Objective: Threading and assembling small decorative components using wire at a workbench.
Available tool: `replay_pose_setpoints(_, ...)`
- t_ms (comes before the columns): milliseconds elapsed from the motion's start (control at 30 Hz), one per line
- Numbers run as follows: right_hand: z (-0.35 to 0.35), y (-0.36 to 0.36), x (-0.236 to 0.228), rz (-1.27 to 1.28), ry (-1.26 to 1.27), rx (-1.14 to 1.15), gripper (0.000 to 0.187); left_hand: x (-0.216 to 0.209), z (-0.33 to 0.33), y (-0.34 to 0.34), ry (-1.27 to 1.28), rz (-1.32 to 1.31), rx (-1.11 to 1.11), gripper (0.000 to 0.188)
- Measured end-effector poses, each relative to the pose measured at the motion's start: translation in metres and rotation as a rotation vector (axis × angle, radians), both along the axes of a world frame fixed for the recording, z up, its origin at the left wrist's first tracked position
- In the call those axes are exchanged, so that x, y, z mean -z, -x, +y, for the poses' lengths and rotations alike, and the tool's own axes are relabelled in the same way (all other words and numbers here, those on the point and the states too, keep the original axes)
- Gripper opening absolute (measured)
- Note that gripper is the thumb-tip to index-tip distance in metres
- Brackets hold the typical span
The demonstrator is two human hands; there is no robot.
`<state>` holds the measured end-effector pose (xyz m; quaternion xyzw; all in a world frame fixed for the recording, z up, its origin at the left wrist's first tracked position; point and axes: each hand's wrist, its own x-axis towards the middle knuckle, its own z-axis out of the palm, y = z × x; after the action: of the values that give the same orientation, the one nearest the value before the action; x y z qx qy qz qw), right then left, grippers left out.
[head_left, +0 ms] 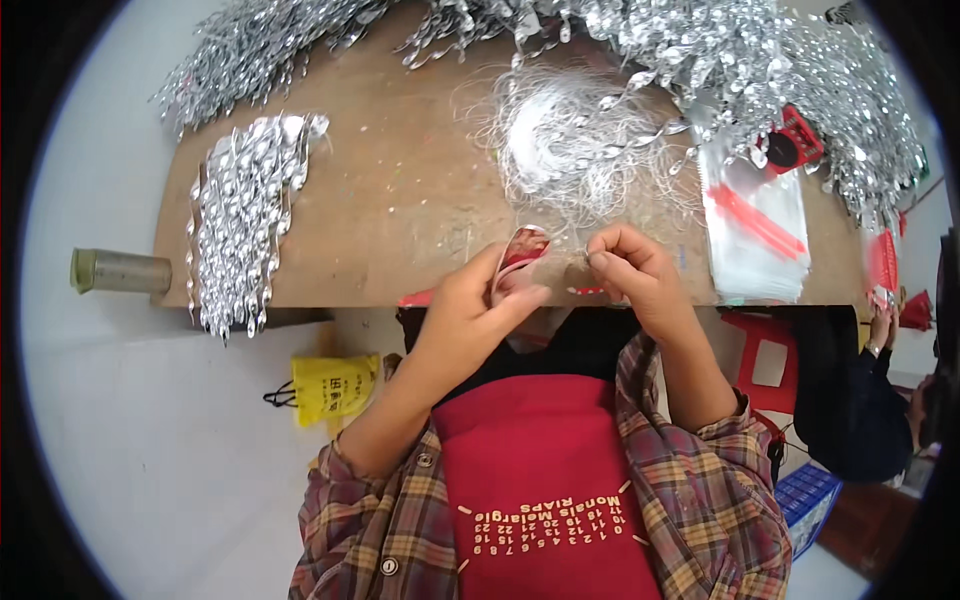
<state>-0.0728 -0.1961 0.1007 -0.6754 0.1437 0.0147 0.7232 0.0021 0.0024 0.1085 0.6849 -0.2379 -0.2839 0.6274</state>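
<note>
Near the front edge of the brown table, my left hand (480, 300) is closed around a small curled piece (527, 246) with a red pattern and a pale, shiny rim. It looks like a printed plastic bag or card, but the fingers cover much of it. To its right, my right hand (642, 275) is raised with thumb and forefinger pinched together. Whatever sits in that pinch is too small to make out. A tangled heap of thin white string (570, 140) lies just beyond both hands. Between the hands, a short red-and-white strip (586, 291) rests at the table edge.
Twisted silver foil strands (250, 215) overhang the table's left front. Silver tinsel (700, 45) is piled along the back. At right lie clear plastic bags (755, 235) and a red object with a black disc (785, 150). A co-worker (850, 400) sits at the right, by a red stool (765, 360).
</note>
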Motion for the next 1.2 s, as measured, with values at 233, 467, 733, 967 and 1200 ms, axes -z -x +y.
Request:
replay_pose_setpoints(233, 0.020, -0.003, 0.005, -0.012, -0.180, -0.091, 0.009, 0.018, -0.008, -0.003, 0.082, 0.218, 0.021, 0.033)
replay_pose_setpoints(467, 0.031, -0.012, 0.010, 0.027, -0.471, 0.065, 0.008, 0.016, -0.015, 0.001, 0.068, 0.204, 0.024, 0.021)
replay_pose_setpoints(733, 0.022, -0.018, 0.012, -0.062, -0.465, 0.186, 0.011, 0.013, -0.009, -0.006, 0.072, 0.421, 0.000, 0.019)
replay_pose_setpoints(967, 0.000, -0.020, 0.019, -0.162, -0.288, 0.310, 0.012, 0.013, -0.003, -0.014, 0.040, 0.439, -0.071, 0.020)
replay_pose_setpoints(1200, 0.004, -0.011, -0.002, -0.248, 0.752, 0.258, 0.017, 0.014, -0.006, -0.010, -0.010, 0.296, -0.040, 0.018)
